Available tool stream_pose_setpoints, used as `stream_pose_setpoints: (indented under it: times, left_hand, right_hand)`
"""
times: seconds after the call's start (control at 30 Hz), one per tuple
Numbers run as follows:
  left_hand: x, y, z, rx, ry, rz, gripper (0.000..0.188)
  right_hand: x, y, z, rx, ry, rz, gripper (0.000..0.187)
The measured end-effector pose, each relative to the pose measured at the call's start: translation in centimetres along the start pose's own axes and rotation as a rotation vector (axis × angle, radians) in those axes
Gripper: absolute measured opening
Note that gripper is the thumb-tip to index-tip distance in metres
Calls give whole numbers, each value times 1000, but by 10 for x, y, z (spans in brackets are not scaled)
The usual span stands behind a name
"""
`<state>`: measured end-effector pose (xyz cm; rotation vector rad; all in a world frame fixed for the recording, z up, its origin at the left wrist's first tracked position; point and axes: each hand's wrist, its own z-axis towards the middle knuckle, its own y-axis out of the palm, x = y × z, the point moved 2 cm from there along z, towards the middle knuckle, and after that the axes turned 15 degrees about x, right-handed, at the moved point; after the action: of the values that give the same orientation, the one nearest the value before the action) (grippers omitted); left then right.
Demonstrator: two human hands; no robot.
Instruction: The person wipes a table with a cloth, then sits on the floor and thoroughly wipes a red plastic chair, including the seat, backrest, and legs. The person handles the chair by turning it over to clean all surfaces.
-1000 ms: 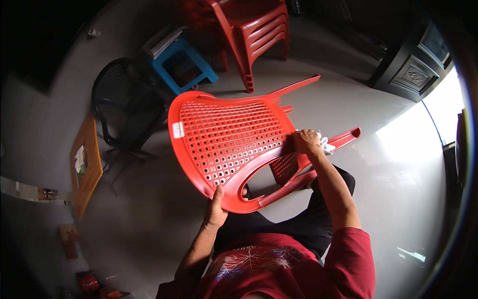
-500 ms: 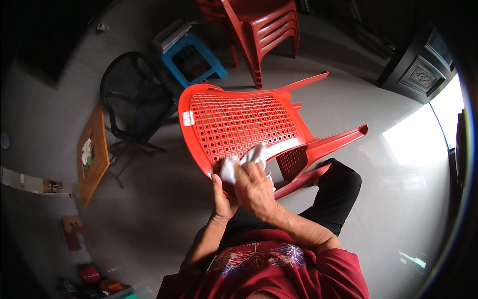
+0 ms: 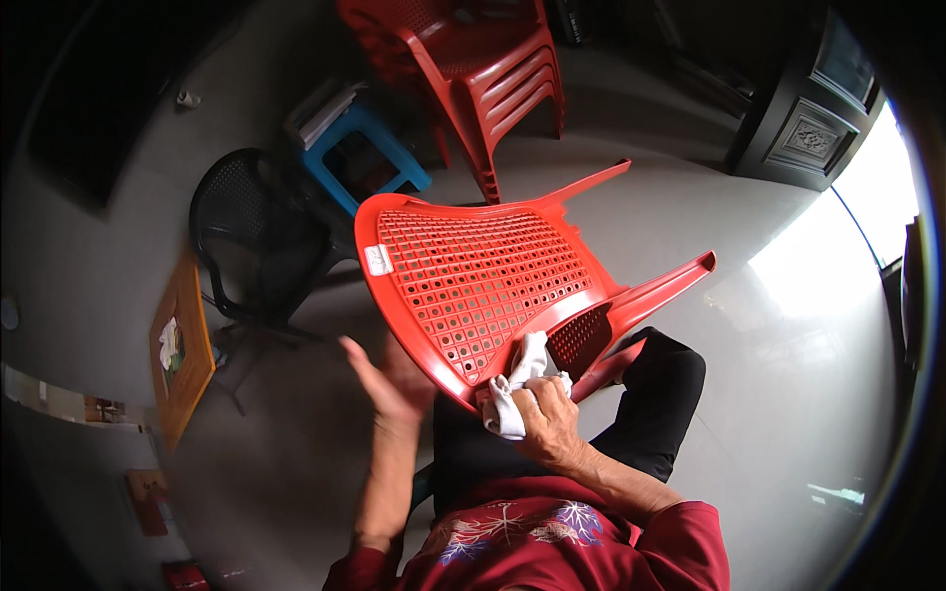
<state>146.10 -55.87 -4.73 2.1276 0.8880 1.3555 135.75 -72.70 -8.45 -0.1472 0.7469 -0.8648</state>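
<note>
A red plastic chair with a perforated back lies tipped in front of me, its legs pointing right. A small white label is stuck on its rim at the left. My right hand is closed round a crumpled white cloth and presses it against the near edge of the chair. Just left of that edge is my left hand, slightly blurred, thumb stretched out and nothing in it. Whether its fingers touch the rim I cannot tell.
Behind the chair stands a stack of red chairs. A blue stool bearing papers, a black chair and a wooden table stand left. At right is a dark carved panel. My black-trousered leg is beside the red chair.
My left hand has let go of the chair rim and moved left. The right hand and cloth have shifted down and right along the edge. The chair has turned slightly.
</note>
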Motion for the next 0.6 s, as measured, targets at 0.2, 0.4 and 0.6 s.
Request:
stream_pose_setpoints:
  times: [0.2,0.4,0.6]
  left_hand:
    - [96,43,90,-113,-92,263,94]
    - [84,69,115,62,6,665,34]
    - [83,73,102,12,-5,523,38]
  right_hand:
    - [-1,-16,3,-10,-73,-3,30]
    - [17,-27,-5,100,-129,37,39]
    - [20,-28,-12,142,-155,11,36]
